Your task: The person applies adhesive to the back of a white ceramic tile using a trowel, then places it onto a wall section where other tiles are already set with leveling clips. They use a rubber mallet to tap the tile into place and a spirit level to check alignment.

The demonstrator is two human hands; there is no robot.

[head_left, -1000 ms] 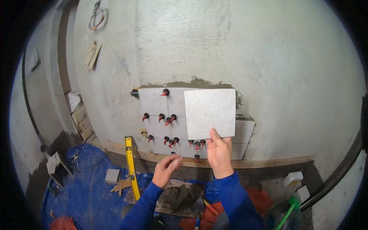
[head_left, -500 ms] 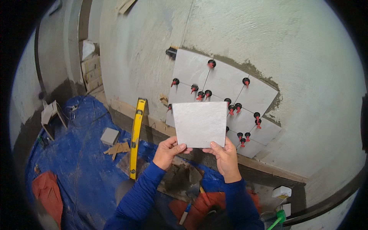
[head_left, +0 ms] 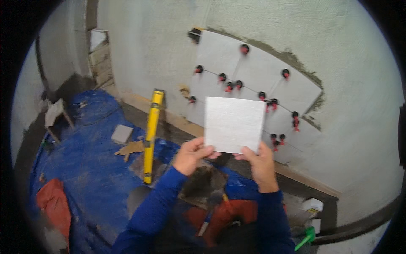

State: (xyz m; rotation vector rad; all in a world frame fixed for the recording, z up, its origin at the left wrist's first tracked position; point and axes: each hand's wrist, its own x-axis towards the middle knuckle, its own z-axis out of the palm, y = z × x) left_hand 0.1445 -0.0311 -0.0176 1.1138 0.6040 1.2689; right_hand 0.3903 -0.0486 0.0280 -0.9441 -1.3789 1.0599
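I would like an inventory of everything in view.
Square tile: 1, white, centre, held
Rectangular tiles: several, pale grey, plastered wall
Round clips: over ten, black-and-red, on rectangular tiles
Long spirit level: 1, yellow, left-centre
Crumpled sheet: 1, blue, mostly left
Square block: 1, pale grey, on sheet
Torn cardboard: some, brown, beside block
Crumpled cloths: 2, orange-red, lower left, lower centre
Small container: 1, white-and-yellow, lower right
Slim-handled object: 1, green, lower right
Left hand: 1, blue-sleeved, square tile's lower left
Right hand: 1, blue-sleeved, square tile's lower right
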